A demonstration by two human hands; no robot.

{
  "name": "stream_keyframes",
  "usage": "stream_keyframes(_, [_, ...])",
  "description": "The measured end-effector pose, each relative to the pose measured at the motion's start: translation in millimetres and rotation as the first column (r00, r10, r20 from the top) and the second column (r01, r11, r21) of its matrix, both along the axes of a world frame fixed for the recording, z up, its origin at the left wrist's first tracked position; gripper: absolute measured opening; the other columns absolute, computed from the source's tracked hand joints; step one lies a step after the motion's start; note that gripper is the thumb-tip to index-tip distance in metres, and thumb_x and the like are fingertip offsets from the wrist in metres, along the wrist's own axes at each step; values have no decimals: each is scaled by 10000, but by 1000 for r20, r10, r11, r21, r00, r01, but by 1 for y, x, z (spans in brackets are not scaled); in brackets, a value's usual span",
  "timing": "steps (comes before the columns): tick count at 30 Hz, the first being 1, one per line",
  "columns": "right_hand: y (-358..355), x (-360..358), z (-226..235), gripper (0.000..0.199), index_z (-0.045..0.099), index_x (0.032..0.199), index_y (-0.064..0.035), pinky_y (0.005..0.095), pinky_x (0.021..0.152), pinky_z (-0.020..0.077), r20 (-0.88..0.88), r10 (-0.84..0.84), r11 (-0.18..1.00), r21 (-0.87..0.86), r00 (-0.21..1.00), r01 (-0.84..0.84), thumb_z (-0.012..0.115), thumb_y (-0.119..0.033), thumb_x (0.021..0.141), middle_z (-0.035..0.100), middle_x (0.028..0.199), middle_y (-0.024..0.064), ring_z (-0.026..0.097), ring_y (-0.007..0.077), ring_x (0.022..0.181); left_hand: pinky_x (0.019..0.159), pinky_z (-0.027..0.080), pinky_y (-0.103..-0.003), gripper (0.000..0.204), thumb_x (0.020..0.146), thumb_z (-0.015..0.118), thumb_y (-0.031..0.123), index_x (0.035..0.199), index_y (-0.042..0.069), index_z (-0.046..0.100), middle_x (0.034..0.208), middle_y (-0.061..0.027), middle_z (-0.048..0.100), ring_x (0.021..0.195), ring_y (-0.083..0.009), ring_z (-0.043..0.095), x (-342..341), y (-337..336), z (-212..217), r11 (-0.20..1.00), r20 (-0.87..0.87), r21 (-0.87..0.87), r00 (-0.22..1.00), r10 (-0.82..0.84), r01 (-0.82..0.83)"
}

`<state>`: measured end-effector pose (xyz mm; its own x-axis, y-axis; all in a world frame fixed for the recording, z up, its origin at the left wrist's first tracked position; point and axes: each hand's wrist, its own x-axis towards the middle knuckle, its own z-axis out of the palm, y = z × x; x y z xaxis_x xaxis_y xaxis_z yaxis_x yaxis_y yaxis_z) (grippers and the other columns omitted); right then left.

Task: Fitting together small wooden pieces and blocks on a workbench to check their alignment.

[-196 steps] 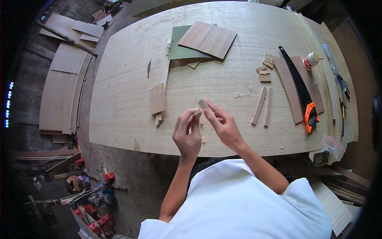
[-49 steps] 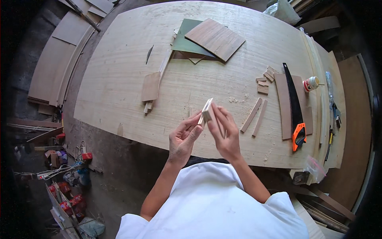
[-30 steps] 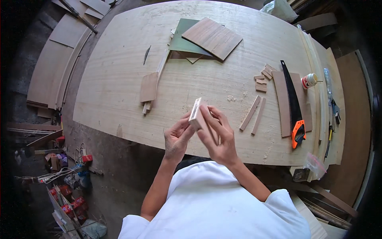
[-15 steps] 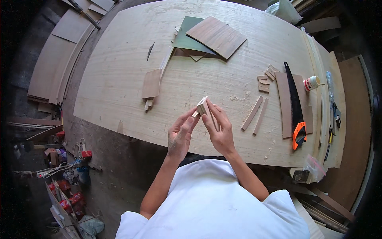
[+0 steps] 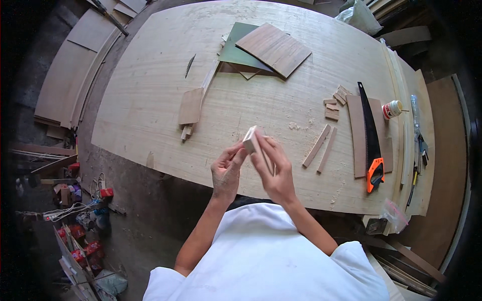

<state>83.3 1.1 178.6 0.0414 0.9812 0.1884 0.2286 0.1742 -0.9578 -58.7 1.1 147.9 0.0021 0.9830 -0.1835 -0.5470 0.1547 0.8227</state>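
Over the near edge of the workbench, my right hand [image 5: 277, 173] grips a pale wooden block [image 5: 252, 142], tilted with its end up. Beside it my left hand [image 5: 227, 171] has its fingers pinched together by the block's left side; what they hold, if anything, is hidden. To the right of my hands lie two thin wooden strips [image 5: 317, 146], side by side. A handsaw [image 5: 372, 135] with a black blade and orange handle rests on a flat brown board [image 5: 358, 150] farther right. Short wood offcuts [image 5: 332, 109] sit left of the saw's blade.
The plywood bench top [image 5: 165, 100] carries sawdust [image 5: 294, 125], a green sheet [image 5: 236, 47], a brown panel [image 5: 273, 49] and a small square board [image 5: 191, 106]. A white glue pot [image 5: 392, 109] stands by long strips at right. Cables [image 5: 75, 210] clutter the floor at left.
My right hand has turned the block slightly and shifted it a little left and nearer. The small wood piece seen at my left fingertips no longer shows.
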Motion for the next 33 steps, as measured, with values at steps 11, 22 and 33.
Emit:
stream_keyframes(11, [-3, 13, 9, 457, 599, 1334, -51, 387, 993, 446, 4, 75, 996, 42, 997, -76, 663, -244, 925, 578, 1274, 232, 583, 343, 1147, 1051, 462, -307, 255, 921, 666, 26, 1172, -15, 652, 1352, -170, 564, 1211, -189, 571, -16, 8, 23, 983, -151, 58, 975, -164, 174])
stream_keyframes(22, [0, 15, -13, 485, 595, 1348, -73, 402, 1003, 448, -104, 82, 984, -147, 991, -97, 689, -241, 903, 563, 1294, 243, 580, 345, 1172, 1043, 474, -313, 347, 883, 719, 45, 1195, 0, 575, 1243, -137, 614, 1187, -189, 582, -32, 18, 29, 961, -146, -10, 950, -275, 277])
stream_keyframes(33, [-10, 13, 0, 488, 589, 1349, -59, 396, 974, 466, 14, 84, 993, -83, 996, -83, 692, -213, 897, 557, 1287, 246, 578, 332, 1166, 1012, 502, -339, 459, 842, 765, 44, 1219, 20, 504, 1211, -165, 630, 1143, -201, 606, -35, 15, 28, 954, 18, -140, 964, -266, 266])
